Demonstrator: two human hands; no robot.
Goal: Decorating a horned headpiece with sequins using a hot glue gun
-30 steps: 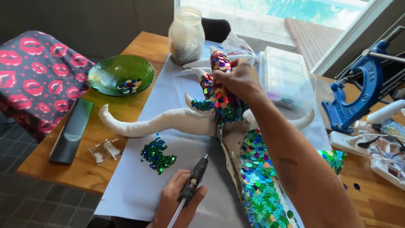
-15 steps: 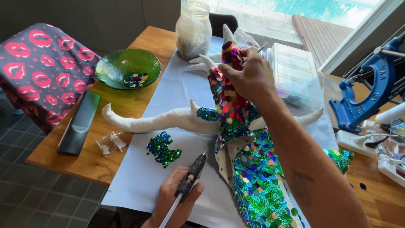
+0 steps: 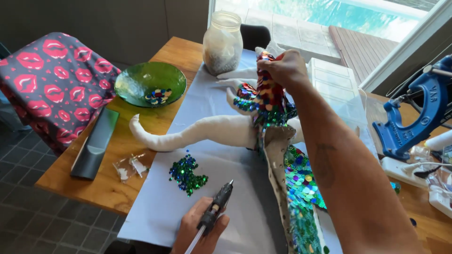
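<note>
Since the earlier frame, right hand [image 3: 285,68] sits higher on the sequined piece, and the whole view has shifted so the skull sits more centrally.

Landmark: white horned skull form [image 3: 207,131], lying on the pale paper sheet [image 3: 165,207] over the wooden table [image 3: 101,186].

Right hand: fingers closed together, pinching the top of the sequined fabric strip [image 3: 268,96], red and multicolour, which stands up from the skull's crown. Grip clamped on the strip. Below the skull's crown, the strip continues toward the camera as green and blue sequins [image 3: 303,188] along the snout.

Left hand [image 3: 200,230]: nearer the camera than the skull, wrapped shut around a dark glue gun [image 3: 216,209]; nozzle points toward the skull, tip not touching it.

Loose green sequin pile [image 3: 187,175]: on the paper just in front of the skull's left-reaching horn.

Green glass bowl [image 3: 150,84]: left of the skull, holds a few coloured sequins. Glass jar [image 3: 222,43]: beyond the skull. Blue press tool [image 3: 414,117]: well right of the skull. Lip-print fabric [image 3: 52,82]: far left, off the table's edge.
</note>
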